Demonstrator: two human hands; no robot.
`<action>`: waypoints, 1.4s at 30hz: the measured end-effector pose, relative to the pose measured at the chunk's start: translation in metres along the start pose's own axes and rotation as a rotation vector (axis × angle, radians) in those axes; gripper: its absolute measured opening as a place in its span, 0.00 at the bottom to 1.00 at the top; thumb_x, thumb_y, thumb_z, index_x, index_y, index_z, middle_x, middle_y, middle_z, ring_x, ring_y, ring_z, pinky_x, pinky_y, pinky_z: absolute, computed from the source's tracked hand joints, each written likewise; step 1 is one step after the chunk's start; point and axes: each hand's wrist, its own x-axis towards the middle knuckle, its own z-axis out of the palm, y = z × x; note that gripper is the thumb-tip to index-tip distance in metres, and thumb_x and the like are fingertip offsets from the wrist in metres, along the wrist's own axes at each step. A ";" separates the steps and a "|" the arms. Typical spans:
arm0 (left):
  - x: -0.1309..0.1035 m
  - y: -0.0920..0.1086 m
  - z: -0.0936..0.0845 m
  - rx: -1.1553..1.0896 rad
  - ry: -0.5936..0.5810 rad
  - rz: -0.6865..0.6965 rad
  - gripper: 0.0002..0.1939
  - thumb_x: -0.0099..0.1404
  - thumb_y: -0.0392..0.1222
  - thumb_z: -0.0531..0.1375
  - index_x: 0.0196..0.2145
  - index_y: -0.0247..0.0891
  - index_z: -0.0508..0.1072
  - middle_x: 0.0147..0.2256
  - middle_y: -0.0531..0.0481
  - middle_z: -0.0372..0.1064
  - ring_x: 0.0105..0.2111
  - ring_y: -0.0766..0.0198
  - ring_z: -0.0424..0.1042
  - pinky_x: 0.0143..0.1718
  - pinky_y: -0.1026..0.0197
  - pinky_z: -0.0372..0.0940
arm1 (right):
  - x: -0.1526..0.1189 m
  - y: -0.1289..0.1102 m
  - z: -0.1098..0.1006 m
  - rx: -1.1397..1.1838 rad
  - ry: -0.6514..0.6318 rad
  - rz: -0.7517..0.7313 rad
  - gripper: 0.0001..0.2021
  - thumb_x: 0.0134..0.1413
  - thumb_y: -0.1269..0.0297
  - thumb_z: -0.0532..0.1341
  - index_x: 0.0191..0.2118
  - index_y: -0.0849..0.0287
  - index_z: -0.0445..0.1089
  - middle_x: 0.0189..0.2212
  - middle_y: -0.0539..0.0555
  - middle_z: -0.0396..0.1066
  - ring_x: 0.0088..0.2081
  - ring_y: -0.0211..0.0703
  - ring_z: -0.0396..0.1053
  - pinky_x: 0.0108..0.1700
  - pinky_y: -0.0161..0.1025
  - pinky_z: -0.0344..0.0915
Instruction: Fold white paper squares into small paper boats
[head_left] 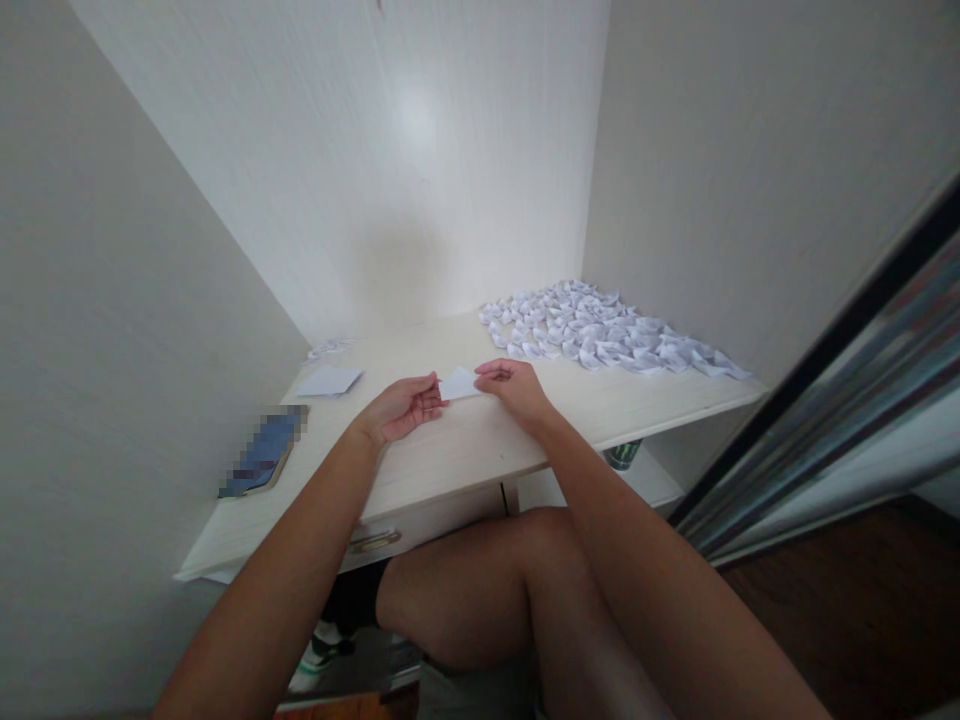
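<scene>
A small piece of white folded paper (460, 384) with a pointed top is held between my two hands, just over the white desk (450, 450). My left hand (409, 405) pinches its left end, palm turned partly up and the other fingers curled. At the right end, my right hand (514, 388) grips the paper between thumb and fingertips. To the left of my left hand lies a small stack of white paper sheets (328, 381). Beyond my right hand spreads a large heap of folded white paper pieces (592, 330).
A phone (266, 450) lies by the desk's left edge. Paper scraps (328, 348) sit in the back left corner. Walls enclose the desk on three sides. Below are a drawer handle (375, 541) and a dark can (622, 455) on a shelf.
</scene>
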 end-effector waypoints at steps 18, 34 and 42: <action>-0.007 0.000 0.004 0.294 -0.105 0.128 0.18 0.48 0.47 0.77 0.32 0.33 0.81 0.24 0.49 0.69 0.21 0.71 0.65 0.17 0.71 0.55 | -0.004 0.000 -0.006 -0.122 -0.026 -0.093 0.07 0.39 0.68 0.71 0.31 0.56 0.80 0.26 0.49 0.77 0.29 0.39 0.71 0.36 0.38 0.65; -0.001 -0.009 0.022 0.572 0.109 0.646 0.18 0.47 0.49 0.75 0.28 0.37 0.74 0.25 0.52 0.73 0.24 0.67 0.70 0.27 0.65 0.64 | 0.001 0.002 -0.008 -0.183 -0.094 -0.113 0.03 0.40 0.69 0.68 0.26 0.57 0.74 0.24 0.47 0.73 0.29 0.38 0.68 0.37 0.37 0.62; -0.007 -0.014 0.021 0.756 0.158 0.798 0.09 0.56 0.47 0.70 0.29 0.39 0.82 0.23 0.51 0.76 0.22 0.66 0.70 0.27 0.64 0.64 | 0.001 -0.002 -0.012 -0.019 -0.046 0.007 0.04 0.35 0.68 0.68 0.24 0.57 0.77 0.22 0.47 0.72 0.27 0.37 0.65 0.35 0.37 0.61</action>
